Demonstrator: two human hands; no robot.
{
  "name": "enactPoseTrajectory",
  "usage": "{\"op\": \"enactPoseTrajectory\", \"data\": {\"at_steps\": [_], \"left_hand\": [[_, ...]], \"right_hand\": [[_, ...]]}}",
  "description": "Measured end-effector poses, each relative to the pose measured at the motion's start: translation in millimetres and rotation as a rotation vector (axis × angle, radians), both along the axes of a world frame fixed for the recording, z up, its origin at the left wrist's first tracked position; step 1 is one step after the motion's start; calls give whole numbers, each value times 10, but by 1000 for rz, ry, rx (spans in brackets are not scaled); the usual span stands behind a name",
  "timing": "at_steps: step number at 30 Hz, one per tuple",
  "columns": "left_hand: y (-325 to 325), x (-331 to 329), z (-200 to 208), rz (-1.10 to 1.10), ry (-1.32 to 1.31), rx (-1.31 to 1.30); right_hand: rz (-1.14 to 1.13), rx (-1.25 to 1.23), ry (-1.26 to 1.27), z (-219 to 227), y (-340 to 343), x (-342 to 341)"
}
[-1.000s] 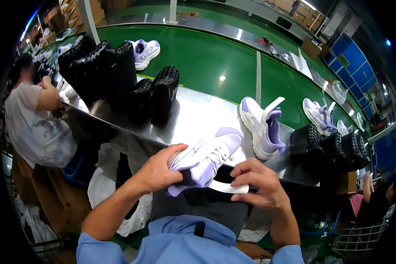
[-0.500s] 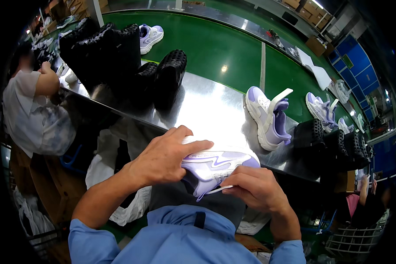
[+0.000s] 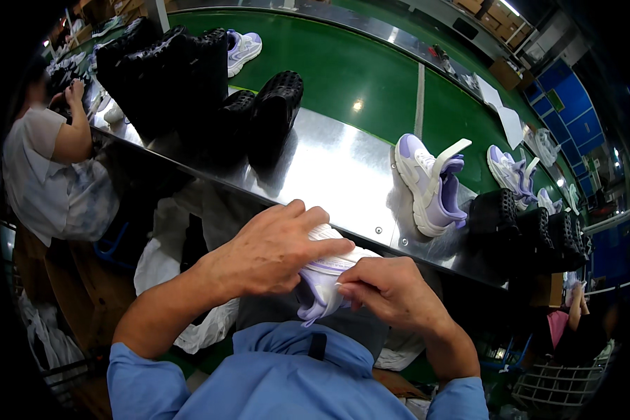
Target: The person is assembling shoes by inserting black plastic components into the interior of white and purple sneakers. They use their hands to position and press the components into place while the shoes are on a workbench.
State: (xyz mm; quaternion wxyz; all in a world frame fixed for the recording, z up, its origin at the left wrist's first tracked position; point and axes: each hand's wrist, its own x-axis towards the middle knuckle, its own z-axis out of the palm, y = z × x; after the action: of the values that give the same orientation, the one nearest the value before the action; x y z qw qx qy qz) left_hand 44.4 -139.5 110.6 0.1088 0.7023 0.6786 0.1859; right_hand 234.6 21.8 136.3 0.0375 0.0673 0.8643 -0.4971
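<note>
A white and lavender sneaker (image 3: 320, 288) is held on its side over my lap, just short of the metal bench edge. My left hand (image 3: 276, 248) is closed round its sole side, thumb lying along the white sole. At the shoe's upper, my right hand (image 3: 392, 290) pinches with thumb and forefinger what looks like a thin white strip; most of it is hidden by the fingers. Another sneaker (image 3: 427, 189) of the same kind stands on the bench ahead to the right, a white strip (image 3: 449, 155) sticking up from its opening.
Black shoe-shaped forms (image 3: 276, 119) stand on the metal bench (image 3: 329, 168) at left, and more (image 3: 495, 217) at right. A green conveyor belt (image 3: 350, 77) runs behind, carrying a lavender sneaker (image 3: 243, 50). A co-worker (image 3: 59, 168) sits at left.
The sneaker has rolled so that more of its sole faces up and its side is less visible. My right hand has moved up and left along it. The co-worker's hand has risen.
</note>
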Motion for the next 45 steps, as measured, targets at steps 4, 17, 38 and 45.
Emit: {"op": "enactPoseTrajectory", "data": {"at_steps": [4,17,38,45], "left_hand": [[15,7,-47,-32,2,69],[0,55,-2,-24,-40,82],[521,58,-338,826,-400,-2],[680,120,-387,843,-292,393]], "right_hand": [[4,40,39,-39,-18,-15],[7,93,-6,-52,-93,-83],[-418,261,497,-291,234,-470],[-628,356,306,-620,360,-719]]}}
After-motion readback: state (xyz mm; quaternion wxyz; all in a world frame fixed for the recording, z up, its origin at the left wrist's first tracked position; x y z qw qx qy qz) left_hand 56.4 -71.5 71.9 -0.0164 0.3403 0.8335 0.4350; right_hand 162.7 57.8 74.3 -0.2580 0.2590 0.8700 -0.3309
